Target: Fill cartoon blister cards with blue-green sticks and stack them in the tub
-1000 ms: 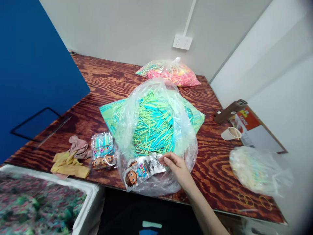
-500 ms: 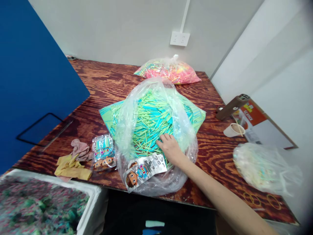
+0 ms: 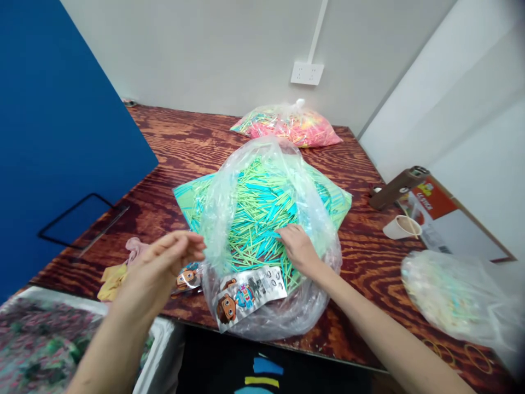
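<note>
A big clear plastic bag (image 3: 229, 202) full of green and blue sticks (image 3: 262, 202) lies open in the middle of the wooden table (image 3: 180, 137). My right hand (image 3: 298, 249) is inside the bag, fingers curled down into the sticks. My left hand (image 3: 164, 262) hovers at the bag's left edge with fingers loosely spread and nothing in them. A small printed packet (image 3: 250, 290) with a cartoon face rests on the bag's front. Another filled packet (image 3: 187, 278) shows partly behind my left hand.
A bag of pink and yellow sticks (image 3: 289, 125) lies at the back. On the right are a brown tool (image 3: 397, 188), a white cup (image 3: 400, 226), a box (image 3: 443, 219), a clear bag (image 3: 455, 298) and rubber bands (image 3: 476, 353). Cloth scraps (image 3: 115, 271) and a white bin (image 3: 159, 334) sit at left.
My left hand has come into view from the lower left, up to the bag's edge. My right hand left the packet and moved into the sticks, where it stays.
</note>
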`<state>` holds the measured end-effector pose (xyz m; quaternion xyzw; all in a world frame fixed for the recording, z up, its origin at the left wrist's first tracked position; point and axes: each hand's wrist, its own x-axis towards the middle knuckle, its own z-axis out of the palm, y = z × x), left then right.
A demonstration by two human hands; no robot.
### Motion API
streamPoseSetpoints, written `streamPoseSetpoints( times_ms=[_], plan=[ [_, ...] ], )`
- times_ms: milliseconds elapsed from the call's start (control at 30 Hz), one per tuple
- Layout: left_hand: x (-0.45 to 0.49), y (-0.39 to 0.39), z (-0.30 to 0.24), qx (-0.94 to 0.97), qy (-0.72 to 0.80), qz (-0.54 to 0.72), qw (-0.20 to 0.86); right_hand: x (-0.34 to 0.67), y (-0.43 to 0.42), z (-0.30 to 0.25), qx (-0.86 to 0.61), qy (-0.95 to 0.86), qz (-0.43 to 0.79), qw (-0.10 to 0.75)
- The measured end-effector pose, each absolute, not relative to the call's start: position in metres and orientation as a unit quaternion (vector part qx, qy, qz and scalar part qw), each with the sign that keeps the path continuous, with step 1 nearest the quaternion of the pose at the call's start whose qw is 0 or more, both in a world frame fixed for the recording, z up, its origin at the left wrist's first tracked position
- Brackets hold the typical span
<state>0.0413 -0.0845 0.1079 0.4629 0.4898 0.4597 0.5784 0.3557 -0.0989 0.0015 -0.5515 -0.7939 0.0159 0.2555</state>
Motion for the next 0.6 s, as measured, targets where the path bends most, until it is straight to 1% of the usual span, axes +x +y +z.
streamPoseSetpoints(
  times_ms=[67,133,200,300,433,600],
  plan=[
    [0.052,-0.092,0.095,0.436,0.481,0.428,0.629,0.355,-0.097,0.004,-0.566,-0.777,0.052,0.272],
    [0.063,-0.100,0.080,0.414,0.487,0.407,0.652,0.354,-0.096,0.008,-0.562,-0.769,0.096,0.289],
    [0.071,-0.106,0.066,0.409,0.497,0.396,0.654,0.352,-0.097,0.014,-0.545,-0.763,0.140,0.317],
    [0.078,-0.110,0.052,0.415,0.498,0.381,0.659,0.349,-0.099,0.027,-0.539,-0.724,0.193,0.385],
    [0.086,-0.112,0.043,0.423,0.489,0.365,0.670,0.343,-0.103,0.042,-0.576,-0.629,0.272,0.446],
    [0.099,-0.115,0.040,0.440,0.480,0.357,0.670,0.332,-0.117,0.037,-0.563,-0.499,0.400,0.524]
  ],
)
